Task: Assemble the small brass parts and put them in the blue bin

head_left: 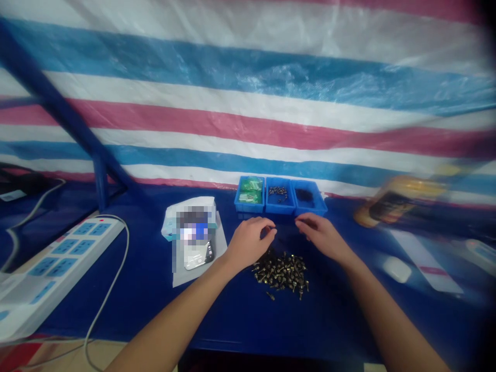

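Between a loose pile of dark screws [281,273] and three blue plastic bins [281,211], the left hand [250,243] and right hand [321,237] hover, fingers curled toward pinches, though whether they hold anything I cannot tell.

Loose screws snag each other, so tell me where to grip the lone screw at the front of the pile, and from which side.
Pinch the lone screw across its shank from the near side, away from the pile. It lies on its side on the blue tabletop, apart from the others, so that approach looks free of snags.
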`<state>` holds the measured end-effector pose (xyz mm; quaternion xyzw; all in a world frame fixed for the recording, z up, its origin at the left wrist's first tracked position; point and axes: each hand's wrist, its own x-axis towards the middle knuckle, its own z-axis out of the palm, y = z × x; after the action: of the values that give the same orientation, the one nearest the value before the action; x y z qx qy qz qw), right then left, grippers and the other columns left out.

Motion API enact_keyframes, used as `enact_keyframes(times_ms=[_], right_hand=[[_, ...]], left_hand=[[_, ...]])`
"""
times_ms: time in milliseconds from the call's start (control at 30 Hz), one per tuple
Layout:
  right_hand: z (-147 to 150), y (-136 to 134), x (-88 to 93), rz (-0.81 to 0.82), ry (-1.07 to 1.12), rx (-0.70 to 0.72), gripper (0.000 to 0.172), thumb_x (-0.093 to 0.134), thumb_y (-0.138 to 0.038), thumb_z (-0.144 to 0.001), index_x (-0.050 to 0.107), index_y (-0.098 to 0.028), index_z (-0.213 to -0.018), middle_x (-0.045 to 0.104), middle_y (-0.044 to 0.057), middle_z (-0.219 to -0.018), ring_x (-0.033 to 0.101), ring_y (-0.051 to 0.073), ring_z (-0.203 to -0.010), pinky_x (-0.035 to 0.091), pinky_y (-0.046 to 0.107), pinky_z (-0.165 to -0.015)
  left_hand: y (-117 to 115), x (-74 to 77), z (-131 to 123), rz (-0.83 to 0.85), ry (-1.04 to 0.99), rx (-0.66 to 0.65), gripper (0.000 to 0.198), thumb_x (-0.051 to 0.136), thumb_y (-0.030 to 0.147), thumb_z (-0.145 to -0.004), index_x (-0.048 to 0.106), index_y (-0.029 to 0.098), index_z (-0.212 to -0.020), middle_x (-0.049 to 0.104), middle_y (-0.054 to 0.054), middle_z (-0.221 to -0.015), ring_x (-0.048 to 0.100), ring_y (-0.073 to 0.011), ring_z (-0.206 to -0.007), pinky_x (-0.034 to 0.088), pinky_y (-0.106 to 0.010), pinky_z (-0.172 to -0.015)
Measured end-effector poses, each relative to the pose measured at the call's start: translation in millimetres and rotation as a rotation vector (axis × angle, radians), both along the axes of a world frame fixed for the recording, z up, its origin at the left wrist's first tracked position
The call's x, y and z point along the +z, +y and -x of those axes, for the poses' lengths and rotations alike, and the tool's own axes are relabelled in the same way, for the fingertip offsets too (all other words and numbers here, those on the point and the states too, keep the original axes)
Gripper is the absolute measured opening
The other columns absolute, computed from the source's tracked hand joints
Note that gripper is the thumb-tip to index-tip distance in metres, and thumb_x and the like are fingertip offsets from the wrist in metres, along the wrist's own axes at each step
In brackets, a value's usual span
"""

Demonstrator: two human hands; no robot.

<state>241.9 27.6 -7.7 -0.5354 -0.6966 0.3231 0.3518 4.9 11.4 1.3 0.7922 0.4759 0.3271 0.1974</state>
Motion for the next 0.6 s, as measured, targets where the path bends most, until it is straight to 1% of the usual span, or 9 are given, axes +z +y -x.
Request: enact_keyframes(times_ms=[67, 100, 167, 300, 400, 500, 600], right_hand=[[-3, -4, 3.6, -0.005, -0.159, 0.138, 0.023, 0.059, -0.04, -0.088, 0.071, -0.023, -0.098, 0.071, 0.003, -0.088, 0.064, 0.019, -0.075, 0.05, 0.032, -0.07], [-3, -6, 5.0, -0.002, -0.218, 0.192, 0.021, 0.059, -0.038, -0.088, 0.072, -0.024, -0.098, 0.072, 0.003, -0.092, 0.064, 0.019, -0.077, 0.05, 0.032, -0.071], [1, -9, 6.1, -0.015, -0.289, 0.244, 0.022, 0.058, -0.037, -0.089, 0.073, -0.025, -0.1, 0.071, 0.003, -0.093, 0.064, 0.019, -0.076, 0.05, 0.032, -0.07], [17, -12, -0.6, -0.121, -0.368, 0.243, 0.023, 0.063, -0.041, -0.087, 0.073, -0.027, -0.103, 0.068, 0.003, -0.092, 0.063, 0.019, -0.078, 0.048, 0.032, -0.072], [28, -11, -8.7, -0.16, -0.404, 0.229, 0.013, 0.063, -0.033, -0.087, 0.073, -0.026, -0.092, 0.065, 0.003, -0.096, 0.063, 0.019, -0.084, 0.048, 0.032, -0.076], [31, -11, -11.8, -0.177, -0.357, 0.217, 0.01, 0.06, -0.024, -0.089, 0.07, -0.023, -0.087, 0.065, 0.003, -0.097, 0.062, 0.019, -0.088, 0.047, 0.032, -0.079], [32, -13, -7.7, -0.196, -0.232, 0.197, 0.009, 0.058, -0.021, -0.09, 0.067, -0.022, -0.092, 0.067, 0.002, -0.093, 0.062, 0.019, -0.088, 0.047, 0.032, -0.081]], left_hand=[[1, -0.7, 1, -0.001, 0.013, 0.012, 0.014, 0.055, 0.027, -0.091, 0.068, 0.024, -0.097, 0.069, -0.001, -0.09, 0.062, -0.0185, -0.085, 0.046, -0.031, -0.076], [2, -0.9, 1, -0.001, 0.019, 0.015, 0.014, 0.055, 0.026, -0.091, 0.068, 0.024, -0.097, 0.069, 0.0, -0.091, 0.062, -0.0186, -0.086, 0.046, -0.031, -0.077], [2, -1.5, 1, -0.001, 0.031, 0.013, 0.014, 0.054, 0.025, -0.091, 0.067, 0.024, -0.097, 0.069, 0.0, -0.092, 0.062, -0.0186, -0.086, 0.046, -0.032, -0.078], [1, -3.0, 0, -0.001, 0.056, -0.002, 0.016, 0.053, 0.024, -0.091, 0.067, 0.024, -0.097, 0.07, -0.001, -0.094, 0.062, -0.0196, -0.089, 0.046, -0.033, -0.081], [1, -3.8, 0, 0.003, 0.07, -0.008, 0.016, 0.053, 0.025, -0.092, 0.067, 0.023, -0.098, 0.069, -0.002, -0.094, 0.062, -0.0201, -0.09, 0.046, -0.034, -0.082], [1, -2.8, 0, 0.002, 0.074, -0.029, 0.016, 0.051, 0.026, -0.093, 0.067, 0.023, -0.098, 0.069, -0.001, -0.093, 0.061, -0.0194, -0.09, 0.044, -0.033, -0.082], [0, 0.6, 0, -0.009, 0.097, -0.075, 0.022, 0.047, 0.03, -0.097, 0.067, 0.023, -0.096, 0.068, -0.001, -0.091, 0.06, -0.0189, -0.089, 0.043, -0.033, -0.083]])
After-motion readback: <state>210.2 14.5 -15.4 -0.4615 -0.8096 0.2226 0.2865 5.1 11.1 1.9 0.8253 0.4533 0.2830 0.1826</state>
